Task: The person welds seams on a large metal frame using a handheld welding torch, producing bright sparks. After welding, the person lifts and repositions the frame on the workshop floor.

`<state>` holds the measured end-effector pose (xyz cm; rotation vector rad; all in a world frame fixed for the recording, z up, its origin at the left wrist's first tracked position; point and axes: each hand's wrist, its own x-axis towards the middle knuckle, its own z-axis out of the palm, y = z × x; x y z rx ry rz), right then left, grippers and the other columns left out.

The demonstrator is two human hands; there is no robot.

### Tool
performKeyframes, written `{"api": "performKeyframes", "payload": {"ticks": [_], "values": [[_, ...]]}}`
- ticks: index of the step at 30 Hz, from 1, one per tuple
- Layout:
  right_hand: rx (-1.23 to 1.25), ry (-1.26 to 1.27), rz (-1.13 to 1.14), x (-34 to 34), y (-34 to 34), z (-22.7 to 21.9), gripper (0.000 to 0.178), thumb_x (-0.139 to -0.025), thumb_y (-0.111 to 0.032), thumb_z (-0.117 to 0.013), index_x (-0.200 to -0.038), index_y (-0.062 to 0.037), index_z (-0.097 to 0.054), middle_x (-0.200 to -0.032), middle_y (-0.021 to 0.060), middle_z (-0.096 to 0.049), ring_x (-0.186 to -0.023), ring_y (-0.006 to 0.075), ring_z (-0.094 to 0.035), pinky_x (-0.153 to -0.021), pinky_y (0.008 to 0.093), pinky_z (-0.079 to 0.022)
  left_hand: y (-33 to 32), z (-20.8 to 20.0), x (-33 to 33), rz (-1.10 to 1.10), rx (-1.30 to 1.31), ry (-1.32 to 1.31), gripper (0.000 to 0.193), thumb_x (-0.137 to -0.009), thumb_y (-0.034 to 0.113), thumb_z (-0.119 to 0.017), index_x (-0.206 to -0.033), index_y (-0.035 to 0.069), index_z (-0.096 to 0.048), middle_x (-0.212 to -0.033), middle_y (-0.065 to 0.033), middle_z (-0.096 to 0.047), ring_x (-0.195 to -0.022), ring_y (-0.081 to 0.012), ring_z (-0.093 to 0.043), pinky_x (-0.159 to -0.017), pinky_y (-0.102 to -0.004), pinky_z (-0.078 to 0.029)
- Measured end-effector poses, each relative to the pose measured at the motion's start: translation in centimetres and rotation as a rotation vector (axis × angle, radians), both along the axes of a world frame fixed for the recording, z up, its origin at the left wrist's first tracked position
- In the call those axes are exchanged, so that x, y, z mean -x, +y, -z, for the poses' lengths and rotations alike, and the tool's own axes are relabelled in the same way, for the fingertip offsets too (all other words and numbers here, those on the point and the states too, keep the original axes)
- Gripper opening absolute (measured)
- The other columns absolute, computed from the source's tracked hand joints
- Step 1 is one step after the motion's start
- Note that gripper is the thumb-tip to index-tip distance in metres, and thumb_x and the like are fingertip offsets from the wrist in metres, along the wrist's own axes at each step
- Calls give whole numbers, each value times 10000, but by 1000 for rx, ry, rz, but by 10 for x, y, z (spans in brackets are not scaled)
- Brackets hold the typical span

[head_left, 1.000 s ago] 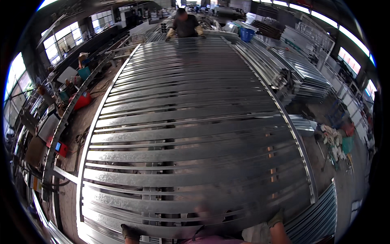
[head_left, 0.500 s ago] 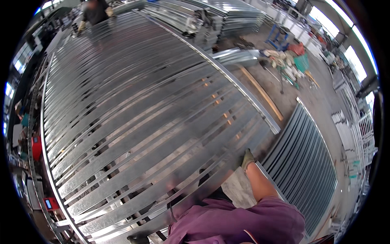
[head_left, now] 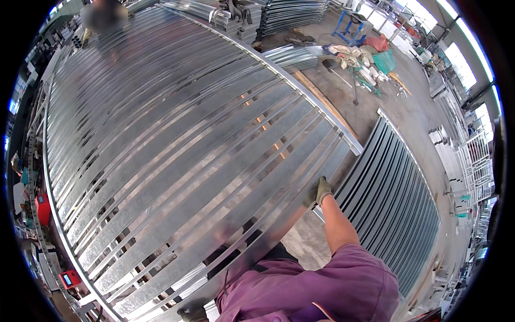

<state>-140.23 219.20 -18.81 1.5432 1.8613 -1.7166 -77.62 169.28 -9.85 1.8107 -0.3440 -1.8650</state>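
Note:
A large frame of galvanized metal slats (head_left: 177, 155) lies in front of me, its long strips running between two side rails. My right hand (head_left: 324, 191), in an olive glove, is closed on the near edge of the closest metal slat (head_left: 292, 206), close to the right rail's near end (head_left: 354, 146). Low in the view, my left hand (head_left: 193, 312) in a dark glove is by the same slat's left part. Its fingers are mostly hidden, so its grip does not show.
A second slatted panel (head_left: 391, 209) lies on the right. Beyond the right rail are a wooden strip (head_left: 327, 104), a heap of sacks and scraps (head_left: 365, 61) and a blue stand (head_left: 348, 29). Another person (head_left: 104, 19) stands at the far left end. Red devices (head_left: 70, 278) line the left side.
The whole view has shifted, with the frame and floor items now higher and more to the left. My right hand has moved slightly forward with the near slat, which is less blurred.

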Motion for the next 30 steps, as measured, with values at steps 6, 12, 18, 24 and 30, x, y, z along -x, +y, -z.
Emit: {"api": "performKeyframes", "payload": {"ticks": [6,12,18,24,30], "values": [[-2,-19,24,15,18,-40,746,-1023,-627,-471,-1480,-41,-543,-1555,156,-522,-1436,283,-471,-1166,414,-372,25,-26,24,23,-2,-27,845,-952,739,-425,-1565,158,-434,-1436,-140,-552,-1131,-395,-621,-1010,-602,-499],[-128,-174,-229,7,148,-44,719,-1027,-597,-383,-1484,-65,-542,-1546,158,-537,-1418,325,-504,-1151,416,-392,86,-77,17,34,3,-7,837,-943,740,-433,-1560,174,-444,-1407,-136,-573,-1081,-394,-651,-975,-607,-531],[265,-59,-135,-21,104,-151,763,-1011,-595,-374,-1476,-5,-509,-1522,166,-531,-1373,326,-497,-1162,442,-378,89,-167,50,-208,143,292,705,-970,680,-431,-1543,272,-473,-1300,-92,-644,-994,-364,-682,-801,-608,-587],[506,-191,-364,-18,117,-169,732,-1009,-584,-393,-1454,-23,-539,-1488,159,-563,-1343,334,-526,-1145,456,-401,112,-151,25,-116,369,124,530,-1073,534,-429,-1334,107,-603,-1238,-62,-662,-1150,-260,-597,-1044,-419,-487],[452,-256,-544,7,152,-210,701,-1006,-573,-412,-1433,-40,-570,-1455,152,-595,-1313,342,-555,-1128,469,-423,190,-165,71,-489,116,-84,625,-1004,622,-544,-1220,44,-641,-1124,-150,-694,-1001,-326,-659,-921,-518,-540]]}}
